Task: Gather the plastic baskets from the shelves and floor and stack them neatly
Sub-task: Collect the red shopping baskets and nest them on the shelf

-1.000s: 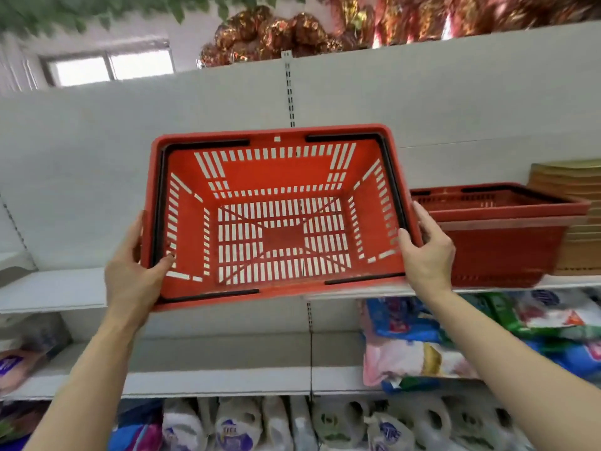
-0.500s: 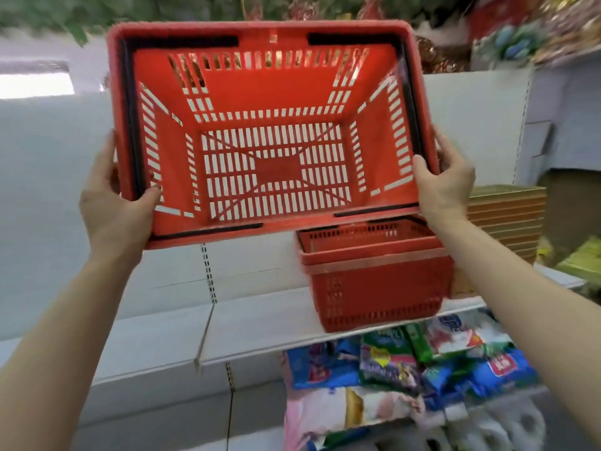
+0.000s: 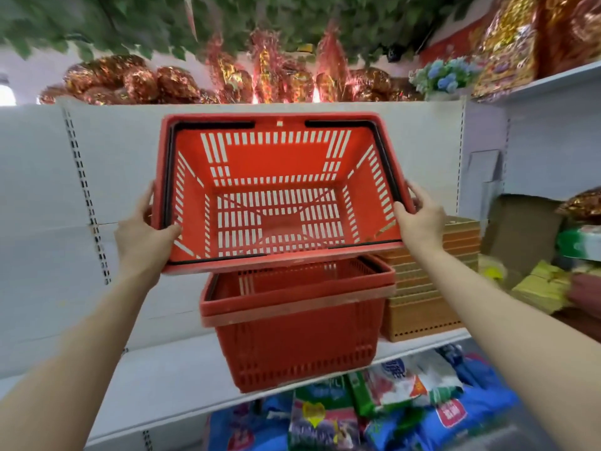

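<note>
- a red basket [image 3: 279, 193] is held up in the air, tilted so its open mouth faces the person; its slatted floor and black folded handles show plainly.
- the left hand [image 3: 143, 237] grips the basket's left rim – thumb curled over the edge into the inside, the other fingers hidden behind the wall.
- the right hand [image 3: 421, 219] grips the right rim the same way, thumb on the front edge, fingertips tucked out of sight behind.
- just below it sits a stack of red baskets [image 3: 299, 323] on the white shelf [image 3: 169, 375]; two nested rims can be made out, but the held basket covers the back of the stack, so i cannot tell whether they touch.
- to the right of the stack, a pile of tan perforated trays [image 3: 426, 307], partly hidden by the right forearm.
- below the shelf, bright packets [image 3: 374, 405] – print too blurred to read, lower ones cut off by the frame.
- up top, shiny red-gold wrapped goods [image 3: 136, 81] under smeared green leaves [image 3: 156, 21].
</note>
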Tool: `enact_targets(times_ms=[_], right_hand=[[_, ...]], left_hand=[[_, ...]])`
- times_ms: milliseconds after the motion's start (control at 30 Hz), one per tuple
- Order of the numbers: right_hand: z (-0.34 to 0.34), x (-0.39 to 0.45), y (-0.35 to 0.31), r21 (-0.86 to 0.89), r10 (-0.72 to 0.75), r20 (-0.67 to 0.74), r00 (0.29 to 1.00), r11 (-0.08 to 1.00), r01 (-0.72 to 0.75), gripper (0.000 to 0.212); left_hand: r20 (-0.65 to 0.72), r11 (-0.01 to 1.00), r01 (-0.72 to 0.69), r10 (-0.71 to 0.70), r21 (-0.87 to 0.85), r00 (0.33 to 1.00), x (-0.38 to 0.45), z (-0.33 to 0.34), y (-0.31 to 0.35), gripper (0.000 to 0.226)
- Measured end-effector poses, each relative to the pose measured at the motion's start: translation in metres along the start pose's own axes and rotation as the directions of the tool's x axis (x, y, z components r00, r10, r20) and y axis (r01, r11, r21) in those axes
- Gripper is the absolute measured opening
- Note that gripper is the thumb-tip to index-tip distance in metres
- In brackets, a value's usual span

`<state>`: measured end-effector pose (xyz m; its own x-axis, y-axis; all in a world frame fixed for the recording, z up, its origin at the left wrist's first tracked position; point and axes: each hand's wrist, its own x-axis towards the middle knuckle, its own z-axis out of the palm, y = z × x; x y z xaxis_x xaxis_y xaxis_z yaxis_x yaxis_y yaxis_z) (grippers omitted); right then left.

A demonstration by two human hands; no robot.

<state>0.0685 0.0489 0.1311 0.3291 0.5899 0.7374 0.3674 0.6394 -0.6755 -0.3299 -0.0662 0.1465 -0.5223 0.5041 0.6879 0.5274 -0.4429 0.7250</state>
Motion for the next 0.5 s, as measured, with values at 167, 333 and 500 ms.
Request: enact_targets(times_ms=[167,333,500], right_hand=[[0.016,0.035,0.050,-0.019,0.133,0.120,0.984,0.991,-0.132,0.041],[0.039,0.051,0.079,-0.059,0.360,0.184,0.915,0.933,-0.355,0.041],[0.042,0.040,0.104,-0.020,0.480,0.236,0.845,0.872,-0.490,0.029]], left_hand=[[-0.002,0.976,0.216,-0.216,0.032,0.976,0.006,0.032,-0.014,0.089],[0.084,0.911,0.410,-0.405,-0.053,0.911,0.006,0.037,-0.024,0.049],[0.287,0.877,0.465,-0.419,-0.117,0.861,-0.013,0.047,-0.040,0.032]])
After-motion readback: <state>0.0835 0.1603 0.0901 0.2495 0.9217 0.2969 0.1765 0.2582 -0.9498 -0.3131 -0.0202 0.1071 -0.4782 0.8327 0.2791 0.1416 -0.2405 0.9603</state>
